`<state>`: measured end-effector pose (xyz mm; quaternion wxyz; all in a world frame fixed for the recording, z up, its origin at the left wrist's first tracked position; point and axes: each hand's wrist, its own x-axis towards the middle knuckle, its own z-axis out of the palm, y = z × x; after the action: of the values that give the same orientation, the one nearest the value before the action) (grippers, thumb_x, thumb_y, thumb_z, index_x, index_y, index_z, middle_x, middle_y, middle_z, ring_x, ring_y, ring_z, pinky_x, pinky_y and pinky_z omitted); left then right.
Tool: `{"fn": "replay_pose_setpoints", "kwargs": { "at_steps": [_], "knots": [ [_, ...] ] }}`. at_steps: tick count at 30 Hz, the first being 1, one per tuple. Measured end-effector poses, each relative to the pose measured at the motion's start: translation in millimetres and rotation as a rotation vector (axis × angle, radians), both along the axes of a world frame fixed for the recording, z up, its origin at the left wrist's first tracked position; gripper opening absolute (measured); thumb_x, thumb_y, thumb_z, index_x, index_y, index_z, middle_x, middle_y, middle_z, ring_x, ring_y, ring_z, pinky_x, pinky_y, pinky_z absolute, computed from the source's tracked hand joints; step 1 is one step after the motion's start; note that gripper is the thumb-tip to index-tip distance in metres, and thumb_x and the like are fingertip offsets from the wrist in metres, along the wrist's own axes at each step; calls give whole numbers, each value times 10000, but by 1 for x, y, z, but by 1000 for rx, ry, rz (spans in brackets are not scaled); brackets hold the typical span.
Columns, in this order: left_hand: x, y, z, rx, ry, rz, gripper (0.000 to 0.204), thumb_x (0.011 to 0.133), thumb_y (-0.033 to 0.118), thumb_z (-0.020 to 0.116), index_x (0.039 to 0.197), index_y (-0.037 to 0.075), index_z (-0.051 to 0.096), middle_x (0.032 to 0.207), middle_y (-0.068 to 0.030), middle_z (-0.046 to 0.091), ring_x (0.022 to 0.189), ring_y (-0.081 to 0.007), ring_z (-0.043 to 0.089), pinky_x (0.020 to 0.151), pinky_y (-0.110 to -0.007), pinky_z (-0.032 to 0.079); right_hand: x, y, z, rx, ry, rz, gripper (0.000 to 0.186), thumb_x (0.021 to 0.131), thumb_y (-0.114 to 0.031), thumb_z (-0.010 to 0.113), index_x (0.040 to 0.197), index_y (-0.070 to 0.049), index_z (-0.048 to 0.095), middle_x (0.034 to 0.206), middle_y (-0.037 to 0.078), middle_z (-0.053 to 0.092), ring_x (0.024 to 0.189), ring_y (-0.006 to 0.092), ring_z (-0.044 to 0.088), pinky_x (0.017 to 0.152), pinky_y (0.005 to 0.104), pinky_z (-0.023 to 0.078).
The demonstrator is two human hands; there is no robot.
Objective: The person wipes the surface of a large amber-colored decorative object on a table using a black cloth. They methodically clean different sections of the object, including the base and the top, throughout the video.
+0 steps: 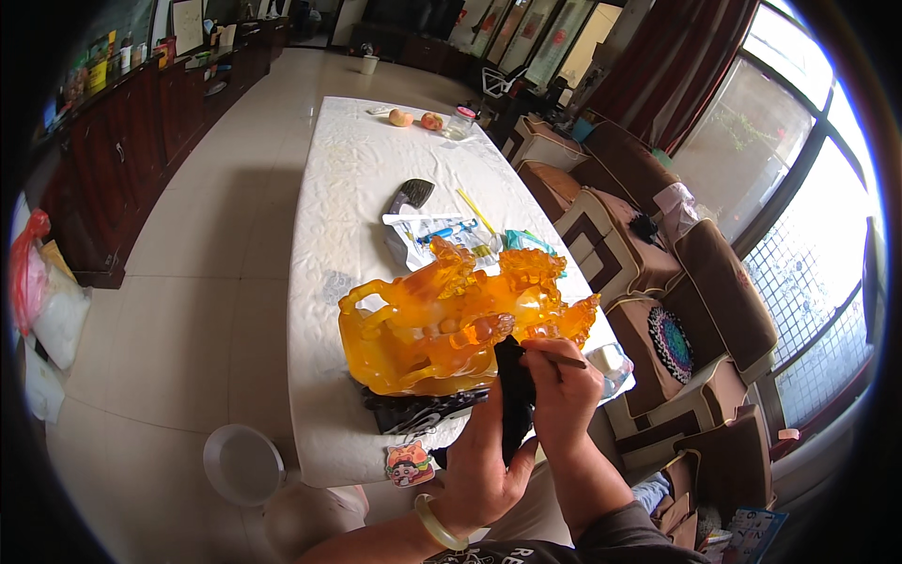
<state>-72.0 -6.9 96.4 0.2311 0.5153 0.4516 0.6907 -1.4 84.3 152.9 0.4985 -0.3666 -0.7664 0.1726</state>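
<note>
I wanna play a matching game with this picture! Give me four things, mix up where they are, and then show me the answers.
Things:
1. glossy see-through orange carving
2. limp black cloth
3. thin brown stick
4. round white basin

Places:
A. held in the right hand
B. on the tiled floor, left of the table
C. on the white-covered table, in front of the hands
D. held in the left hand

Right pairs: 1-C, 2-D, 3-A, 4-B
</note>
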Motion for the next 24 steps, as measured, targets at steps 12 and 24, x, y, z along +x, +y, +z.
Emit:
{"fn": "replay_pose_setpoints", "kwargs": {
  "at_steps": [12,24],
  "knots": [
    [2,3,4,40,129,59,730,798,28,726,1421,-98,365,1040,-245,596,876,-392,636,782,-423,530,4,4,10,324,-176,56,153,776,68,702,913,0,701,814,140,669,704,282,680,621,330,539],
    [0,3,0,79,30,68,741,794,19,714,1421,-120,344,998,-243,590,844,-403,632,730,-424,532,-13,-5,27,449,-556,37,67,780,33,677,838,1,689,767,107,679,663,282,681,606,339,541]
  ]
}}
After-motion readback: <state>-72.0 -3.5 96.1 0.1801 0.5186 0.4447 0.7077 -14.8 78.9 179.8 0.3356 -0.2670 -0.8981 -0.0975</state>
